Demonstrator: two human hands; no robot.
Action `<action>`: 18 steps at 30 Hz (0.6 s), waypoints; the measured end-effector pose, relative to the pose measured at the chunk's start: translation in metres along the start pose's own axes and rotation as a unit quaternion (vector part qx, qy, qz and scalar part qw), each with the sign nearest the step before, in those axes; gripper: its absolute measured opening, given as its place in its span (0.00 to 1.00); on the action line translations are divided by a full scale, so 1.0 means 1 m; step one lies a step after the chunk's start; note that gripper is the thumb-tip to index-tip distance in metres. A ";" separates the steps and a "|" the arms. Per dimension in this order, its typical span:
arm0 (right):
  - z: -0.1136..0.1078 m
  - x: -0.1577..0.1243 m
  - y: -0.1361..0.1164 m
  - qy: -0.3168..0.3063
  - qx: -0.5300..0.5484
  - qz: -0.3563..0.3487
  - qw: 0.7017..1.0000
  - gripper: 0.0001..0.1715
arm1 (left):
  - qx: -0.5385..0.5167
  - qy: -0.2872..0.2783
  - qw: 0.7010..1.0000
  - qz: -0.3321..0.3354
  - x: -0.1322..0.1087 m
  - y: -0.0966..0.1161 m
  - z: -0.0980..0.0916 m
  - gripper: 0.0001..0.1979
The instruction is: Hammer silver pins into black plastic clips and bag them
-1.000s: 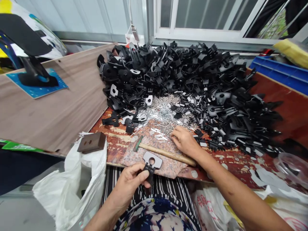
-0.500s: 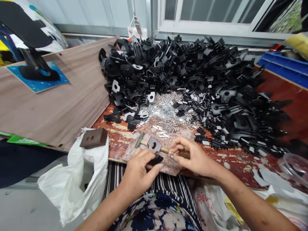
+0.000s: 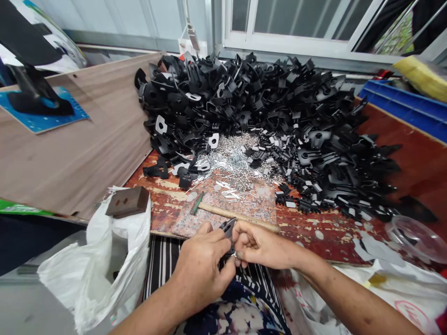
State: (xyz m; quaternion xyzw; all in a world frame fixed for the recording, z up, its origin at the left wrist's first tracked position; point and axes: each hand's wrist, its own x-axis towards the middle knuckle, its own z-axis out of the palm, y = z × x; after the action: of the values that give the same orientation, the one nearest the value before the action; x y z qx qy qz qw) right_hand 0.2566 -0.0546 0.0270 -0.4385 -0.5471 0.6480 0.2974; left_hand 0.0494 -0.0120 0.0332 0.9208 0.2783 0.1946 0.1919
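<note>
Here, both hands meet just in front of the near edge of the tabletop, above the lap with striped cloth. The left hand is closed around a small black clip part, with the thumb on top of it; only the upper tip of the part shows between the two hands. The right hand touches the same part from the other side, its fingers pinched together on it. Whether a pin is held in these fingers, I cannot tell, it is too small.

Just beyond the hands a hammer with a wooden handle lies flat on a speckled stone slab, its head pointing to the left. Behind it there is a heap of thin silver pins, and around and behind the pins a big pile of black clip parts covers most of the tabletop up to the window. A dark wooden block with two holes rests on a white plastic bag at the left, beside a pale wooden board. A blue crate stands at the far right, well apart from the hands, and a clear plastic lid lies near the right edge.
</note>
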 end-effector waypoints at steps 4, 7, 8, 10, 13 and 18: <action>-0.035 0.007 -0.001 0.189 -0.390 -0.075 0.898 0.09 | -0.080 0.041 0.992 -0.084 -0.002 -0.017 -0.004 0.12; -0.059 0.019 0.004 0.226 -0.605 -0.107 0.756 0.11 | -0.237 0.053 0.957 -0.160 -0.003 -0.031 -0.004 0.14; -0.062 0.024 0.006 0.203 -0.639 -0.113 0.733 0.11 | -0.301 0.054 0.933 -0.190 -0.004 -0.035 -0.003 0.14; -0.062 0.032 0.010 0.168 -0.685 -0.126 0.697 0.11 | -0.427 0.063 0.867 -0.249 -0.005 -0.038 0.001 0.14; -0.063 0.041 0.015 0.163 -0.739 -0.131 0.641 0.10 | -0.566 0.092 0.764 -0.297 -0.007 -0.038 0.006 0.14; -0.083 0.042 0.014 0.207 -0.686 -0.151 0.681 0.12 | -0.660 0.127 0.675 -0.304 -0.012 -0.040 0.004 0.11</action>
State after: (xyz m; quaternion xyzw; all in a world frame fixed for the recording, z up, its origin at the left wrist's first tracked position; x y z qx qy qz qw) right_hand 0.3143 0.0158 0.0024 -0.5537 -0.8221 -0.0694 0.1130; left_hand 0.0246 0.0109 0.0078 0.3860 0.3638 0.3737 0.7609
